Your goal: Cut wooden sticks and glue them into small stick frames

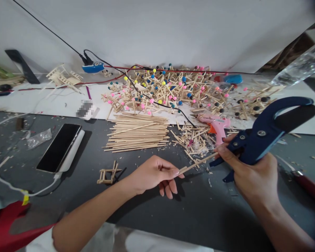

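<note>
Between my hands are thin wooden sticks (199, 162), slanting up to the right. My left hand (160, 175) pinches their left end between thumb and fingers. The fingertips of my right hand (252, 171) touch the right end, while that same hand holds a dark blue cutting tool (262, 131) against the palm. The tool's jaws point down and left, close to the sticks. A row of long wooden sticks (139, 132) lies behind my left hand. Short cut pieces (196, 138) are heaped to its right. A small wooden frame (109, 175) stands left of my left hand.
A pink glue gun (217, 125) lies behind the cutter. Many stick pieces with coloured balls (162, 87) are piled at the back, crossed by cables. At left are a phone (60, 147) with a white cable and a plastic bag (39, 138). A red-handled tool (308, 185) lies at right.
</note>
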`<state>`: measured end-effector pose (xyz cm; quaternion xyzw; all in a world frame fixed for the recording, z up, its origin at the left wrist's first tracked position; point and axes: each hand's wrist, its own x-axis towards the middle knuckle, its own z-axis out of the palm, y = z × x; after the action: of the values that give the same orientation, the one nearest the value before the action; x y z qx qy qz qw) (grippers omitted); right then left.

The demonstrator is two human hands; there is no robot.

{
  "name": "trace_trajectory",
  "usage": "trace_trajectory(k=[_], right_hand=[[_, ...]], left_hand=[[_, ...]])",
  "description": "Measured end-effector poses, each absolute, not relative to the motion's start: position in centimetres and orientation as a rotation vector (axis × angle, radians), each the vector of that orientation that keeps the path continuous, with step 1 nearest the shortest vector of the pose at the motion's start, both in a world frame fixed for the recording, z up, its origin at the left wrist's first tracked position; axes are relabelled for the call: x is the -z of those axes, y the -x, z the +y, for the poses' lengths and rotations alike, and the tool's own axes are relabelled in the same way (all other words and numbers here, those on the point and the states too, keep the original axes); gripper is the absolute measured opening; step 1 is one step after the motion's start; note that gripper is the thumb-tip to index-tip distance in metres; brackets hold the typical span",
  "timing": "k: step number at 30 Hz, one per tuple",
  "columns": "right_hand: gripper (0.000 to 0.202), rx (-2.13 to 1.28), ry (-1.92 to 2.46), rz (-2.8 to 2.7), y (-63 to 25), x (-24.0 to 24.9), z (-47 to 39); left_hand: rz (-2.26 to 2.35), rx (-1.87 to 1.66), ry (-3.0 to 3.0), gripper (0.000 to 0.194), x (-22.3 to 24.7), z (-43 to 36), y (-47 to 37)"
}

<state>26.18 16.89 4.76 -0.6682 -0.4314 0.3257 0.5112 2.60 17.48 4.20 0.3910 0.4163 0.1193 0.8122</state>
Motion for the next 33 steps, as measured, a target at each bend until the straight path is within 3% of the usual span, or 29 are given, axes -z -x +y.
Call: trace_trajectory(k=[33], right_hand=[[0.029, -0.974, 1.580, -1.053, -26.00, -4.49, 16.81]], left_hand=[[0.932, -0.312, -0.805, 0.043, -4.15, 17.26, -3.17]])
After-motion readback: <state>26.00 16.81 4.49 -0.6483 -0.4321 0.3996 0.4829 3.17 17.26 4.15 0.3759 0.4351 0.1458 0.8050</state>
